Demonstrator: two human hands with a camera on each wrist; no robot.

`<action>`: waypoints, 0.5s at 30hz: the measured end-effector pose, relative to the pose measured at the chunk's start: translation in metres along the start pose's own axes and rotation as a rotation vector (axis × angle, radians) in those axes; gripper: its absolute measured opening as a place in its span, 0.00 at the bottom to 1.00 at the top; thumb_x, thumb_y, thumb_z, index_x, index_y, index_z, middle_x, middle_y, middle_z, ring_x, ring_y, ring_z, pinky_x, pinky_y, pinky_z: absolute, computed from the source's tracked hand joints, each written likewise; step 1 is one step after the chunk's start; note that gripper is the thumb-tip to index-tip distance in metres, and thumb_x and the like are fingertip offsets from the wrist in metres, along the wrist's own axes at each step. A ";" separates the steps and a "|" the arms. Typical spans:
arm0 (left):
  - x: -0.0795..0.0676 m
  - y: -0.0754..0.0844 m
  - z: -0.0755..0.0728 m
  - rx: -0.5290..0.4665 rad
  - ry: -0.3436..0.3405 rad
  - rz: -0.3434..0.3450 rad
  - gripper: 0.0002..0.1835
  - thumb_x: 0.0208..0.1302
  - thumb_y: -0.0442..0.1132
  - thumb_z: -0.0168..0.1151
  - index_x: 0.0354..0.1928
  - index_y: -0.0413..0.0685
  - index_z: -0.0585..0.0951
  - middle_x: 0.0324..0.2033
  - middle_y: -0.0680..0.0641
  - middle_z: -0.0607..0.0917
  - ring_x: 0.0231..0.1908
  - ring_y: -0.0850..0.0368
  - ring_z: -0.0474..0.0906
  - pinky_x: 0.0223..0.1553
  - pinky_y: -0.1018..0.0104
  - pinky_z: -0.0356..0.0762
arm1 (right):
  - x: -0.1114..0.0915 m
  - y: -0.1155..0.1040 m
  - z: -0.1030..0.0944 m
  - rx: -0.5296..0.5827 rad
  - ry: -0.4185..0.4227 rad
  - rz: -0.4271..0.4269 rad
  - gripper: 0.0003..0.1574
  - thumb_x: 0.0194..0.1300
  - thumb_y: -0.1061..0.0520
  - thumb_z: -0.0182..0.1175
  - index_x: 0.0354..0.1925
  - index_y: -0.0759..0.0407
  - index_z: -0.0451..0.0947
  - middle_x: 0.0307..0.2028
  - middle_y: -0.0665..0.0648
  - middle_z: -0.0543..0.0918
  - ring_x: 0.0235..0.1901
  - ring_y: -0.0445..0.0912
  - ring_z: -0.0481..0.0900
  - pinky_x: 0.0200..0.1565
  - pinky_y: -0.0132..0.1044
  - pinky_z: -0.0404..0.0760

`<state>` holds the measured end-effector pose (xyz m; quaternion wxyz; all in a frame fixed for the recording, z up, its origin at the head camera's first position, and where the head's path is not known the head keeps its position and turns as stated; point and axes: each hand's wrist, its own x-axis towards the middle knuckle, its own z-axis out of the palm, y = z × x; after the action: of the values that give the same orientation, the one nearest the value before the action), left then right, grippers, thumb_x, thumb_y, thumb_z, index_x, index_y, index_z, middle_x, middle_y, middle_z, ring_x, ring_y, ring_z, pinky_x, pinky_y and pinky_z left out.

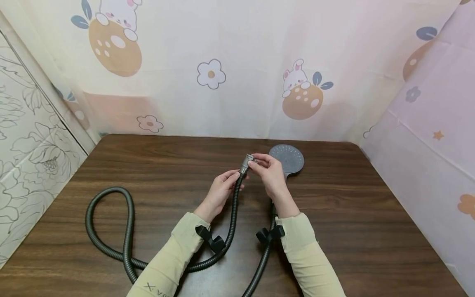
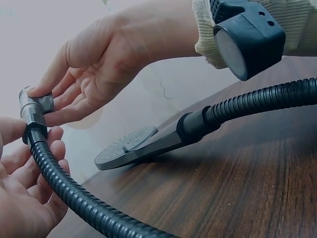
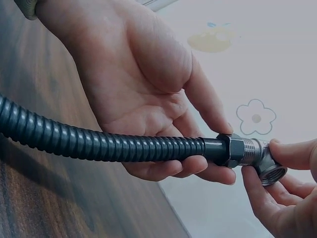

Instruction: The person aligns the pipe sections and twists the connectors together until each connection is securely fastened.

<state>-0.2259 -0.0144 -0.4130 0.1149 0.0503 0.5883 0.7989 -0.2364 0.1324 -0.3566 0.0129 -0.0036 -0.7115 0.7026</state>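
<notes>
My left hand (image 1: 218, 192) holds the end of a black corrugated shower hose (image 1: 234, 212), with thumb and fingers at its hex nut (image 3: 234, 149). In my right hand (image 1: 273, 178), thumb and fingers pinch a silver metal elbow fitting (image 3: 270, 171). The nut sits on the fitting's threaded end, and some bare thread shows between them in the right wrist view. The fitting's other threaded opening points sideways and is uncovered. Beyond my right hand, a grey round shower head (image 1: 287, 158) lies on the table, its handle joined to the other hose end (image 2: 257, 101).
The brown wood-grain table (image 1: 352, 231) has rounded far corners. A loop of the hose (image 1: 107, 194) lies on its left side. Patterned curtains (image 1: 245, 103) hang behind and to the right; a floral panel (image 1: 37, 156) stands at the left. Each wrist wears a black camera (image 2: 250, 39).
</notes>
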 end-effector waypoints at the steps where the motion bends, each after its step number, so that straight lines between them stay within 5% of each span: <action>1: 0.000 0.000 0.000 0.002 -0.003 -0.002 0.17 0.68 0.41 0.49 0.52 0.39 0.75 0.49 0.34 0.78 0.32 0.57 0.78 0.37 0.69 0.74 | 0.000 0.000 0.000 -0.004 0.000 0.001 0.20 0.60 0.65 0.58 0.51 0.69 0.71 0.41 0.61 0.79 0.34 0.39 0.80 0.43 0.33 0.79; 15: 0.001 -0.001 0.000 -0.022 -0.018 0.021 0.17 0.67 0.41 0.50 0.51 0.36 0.75 0.47 0.33 0.79 0.30 0.57 0.77 0.37 0.67 0.73 | -0.001 -0.002 -0.002 -0.001 -0.012 0.000 0.20 0.60 0.64 0.58 0.52 0.69 0.71 0.41 0.60 0.78 0.35 0.40 0.80 0.47 0.41 0.77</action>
<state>-0.2267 -0.0136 -0.4144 0.1122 0.0624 0.5780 0.8058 -0.2358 0.1342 -0.3546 0.0088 0.0006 -0.7118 0.7023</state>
